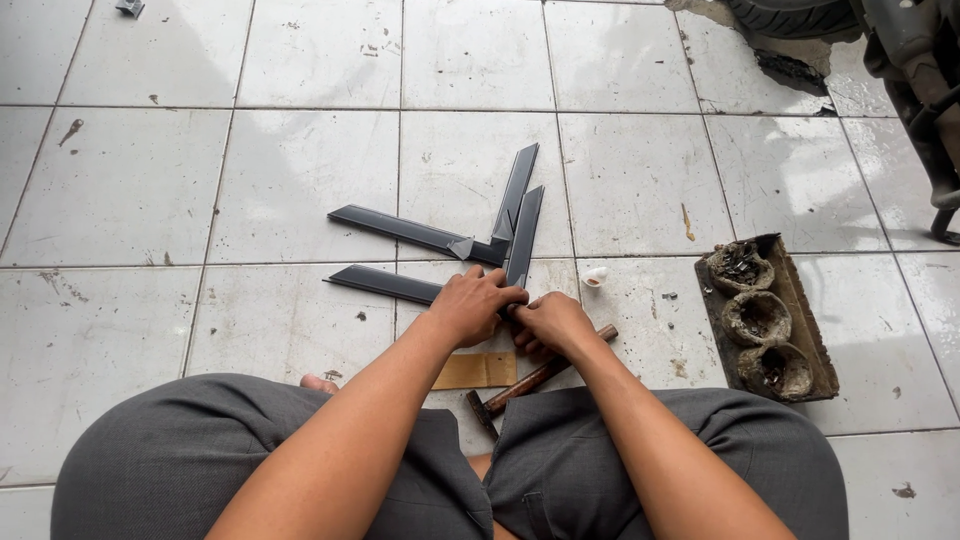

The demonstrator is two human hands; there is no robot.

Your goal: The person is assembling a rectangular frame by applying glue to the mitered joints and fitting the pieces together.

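Floor (300,180): glazed white ceramic tile, glossy, stained and scuffed. Dark strips (410,232), centre of frame: smooth, semi-gloss, plastic or coated metal; cannot tell which. Hammer (540,378), lower centre: worn wooden handle, dull metal head. Tray (800,310), right of frame: rough, grimy, holding crusted, matt cups. Trousers (170,460), bottom of frame: grey woven cloth, matt.
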